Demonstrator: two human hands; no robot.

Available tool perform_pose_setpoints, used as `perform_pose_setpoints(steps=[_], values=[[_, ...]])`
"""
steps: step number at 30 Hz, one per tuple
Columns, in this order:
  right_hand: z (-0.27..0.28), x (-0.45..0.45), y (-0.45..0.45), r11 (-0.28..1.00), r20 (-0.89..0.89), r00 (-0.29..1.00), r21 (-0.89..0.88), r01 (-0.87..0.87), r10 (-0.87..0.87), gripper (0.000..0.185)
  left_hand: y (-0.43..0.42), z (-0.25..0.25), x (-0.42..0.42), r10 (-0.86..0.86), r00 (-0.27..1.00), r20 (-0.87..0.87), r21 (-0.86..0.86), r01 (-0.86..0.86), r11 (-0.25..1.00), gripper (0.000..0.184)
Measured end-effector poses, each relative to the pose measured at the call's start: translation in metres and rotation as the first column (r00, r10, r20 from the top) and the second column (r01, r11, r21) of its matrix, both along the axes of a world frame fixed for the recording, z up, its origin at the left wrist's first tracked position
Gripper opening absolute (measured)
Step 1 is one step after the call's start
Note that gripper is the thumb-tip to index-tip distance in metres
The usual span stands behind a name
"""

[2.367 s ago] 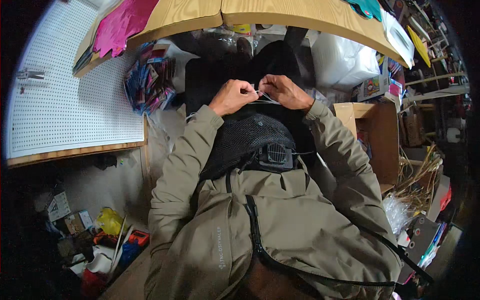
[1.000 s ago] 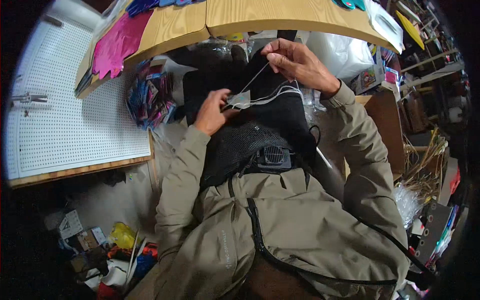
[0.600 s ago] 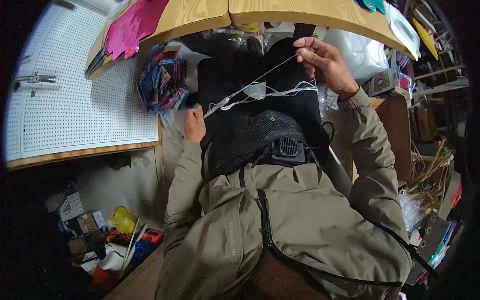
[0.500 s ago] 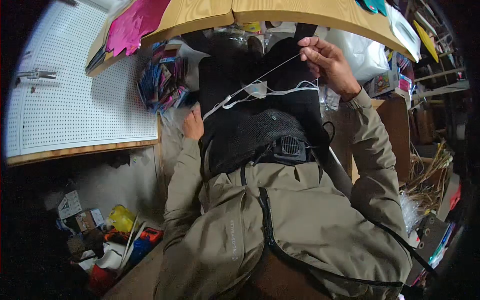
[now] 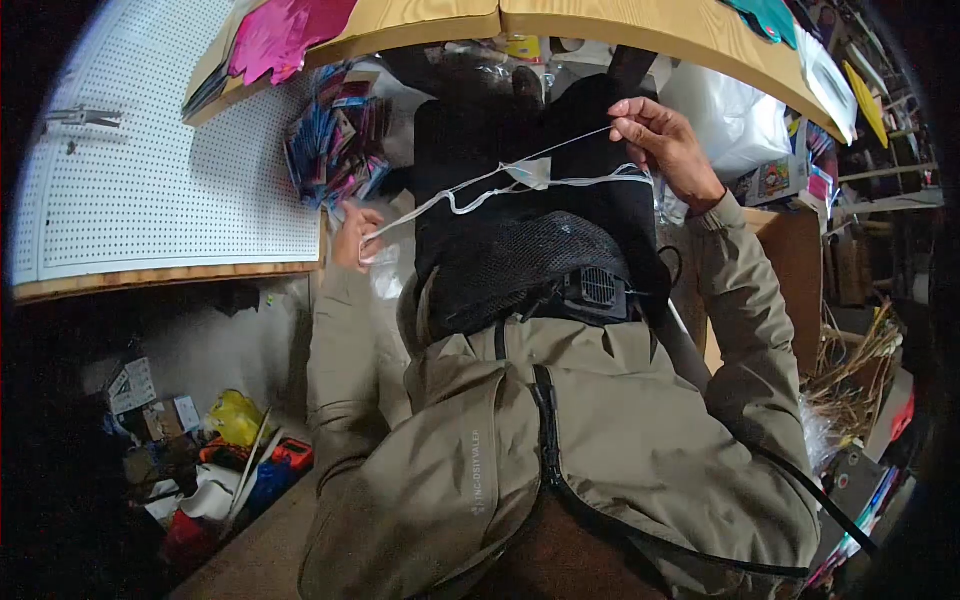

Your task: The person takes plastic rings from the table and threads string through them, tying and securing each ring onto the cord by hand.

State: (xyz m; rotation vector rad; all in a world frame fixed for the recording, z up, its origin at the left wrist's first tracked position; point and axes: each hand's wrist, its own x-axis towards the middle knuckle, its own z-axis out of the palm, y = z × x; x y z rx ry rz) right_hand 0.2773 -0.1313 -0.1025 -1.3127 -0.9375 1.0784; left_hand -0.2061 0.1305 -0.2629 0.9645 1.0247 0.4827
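A bundle of thin white cord (image 5: 466,207) stretches across my lap, over the dark trousers. My left hand (image 5: 355,236), slightly blurred, has its fingers curled round one end of the cord beside the pegboard. At the other side my right hand (image 5: 668,146) pinches a single taut strand between thumb and fingertips. More of the cord's loops run beneath that hand, and whether its lower fingers hold them I cannot tell. A small pale tag (image 5: 532,173) lies against the cord near the middle.
A curved wooden tabletop (image 5: 640,25) spans the front. To the left is a white pegboard (image 5: 190,190), with stacked colourful packets (image 5: 335,140) beside it. White plastic bags (image 5: 735,120) and a cardboard box (image 5: 785,250) stand at the right. A small black fan (image 5: 598,290) sits at my waist.
My left hand has moved left, drawing the cord's end outward. My right hand keeps its pinch on the strand and sits slightly lower. The view has shifted a little.
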Motion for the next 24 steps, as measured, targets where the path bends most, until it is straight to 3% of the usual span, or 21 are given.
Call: perform_pose_setpoints(steps=[2,3,6,7,8,10,11,14,19,22,23,24], values=[[0.0,-0.001,0.0,1.0,-0.006,1.0,-0.017,0.015,-0.015,0.019,-0.004,0.011,-0.006,-0.33,0.935,0.134,-0.106,0.344,0.933,0.079],[0.0,-0.001,0.001,0.999,-0.01,0.999,-0.033,0.03,-0.03,0.019,-0.008,0.02,-0.006,-0.329,0.935,0.134,-0.107,0.344,0.933,0.079],[-0.004,0.001,0.002,0.998,-0.024,0.998,-0.047,0.052,-0.053,0.019,-0.026,0.048,-0.004,-0.637,0.721,-0.272,0.021,0.666,0.746,0.077],[-0.005,0.001,0.002,0.997,-0.035,0.998,-0.044,0.059,-0.06,0.019,-0.028,0.051,-0.005,-0.635,0.723,-0.271,0.021,0.664,0.747,0.077],[-0.005,0.002,0.003,0.997,-0.045,0.997,-0.04,0.066,-0.068,0.019,-0.029,0.054,-0.007,-0.643,0.657,-0.395,0.099,0.726,0.681,0.075],[-0.005,0.001,0.003,0.997,-0.047,0.997,-0.04,0.067,-0.069,0.018,-0.029,0.057,-0.01,-0.587,0.51,-0.629,0.209,0.838,0.504,0.075],[-0.004,0.001,0.003,0.997,-0.05,0.996,-0.042,0.068,-0.07,0.018,-0.028,0.058,-0.012,-0.587,0.511,-0.628,0.21,0.838,0.504,0.075],[-0.006,0.002,0.003,0.995,-0.055,0.994,-0.041,0.088,-0.091,0.017,-0.017,0.062,-0.028,-0.505,0.694,-0.513,0.142,0.649,0.747,0.068],[-0.01,0.009,0.004,0.986,-0.1,0.981,-0.039,0.164,-0.167,0.017,0.002,0.051,-0.054,-0.548,0.756,-0.357,0.2,0.635,0.746,0.07],[-0.017,0.016,0.002,0.981,-0.174,0.966,-0.004,0.192,-0.189,0.018,0.019,0.05,-0.059,-0.084,0.743,-0.664,0.461,0.495,0.736,0.072],[-0.019,0.02,0.001,0.978,-0.225,0.955,0.03,0.204,-0.192,0.017,0.026,0.041,-0.062,-0.082,0.744,-0.663,0.463,0.493,0.736,0.072],[-0.018,0.022,0.001,0.974,-0.275,0.942,0.064,0.219,-0.194,0.017,0.035,0.02,-0.068,-0.033,0.692,-0.721,0.519,0.571,0.637,0.064]])
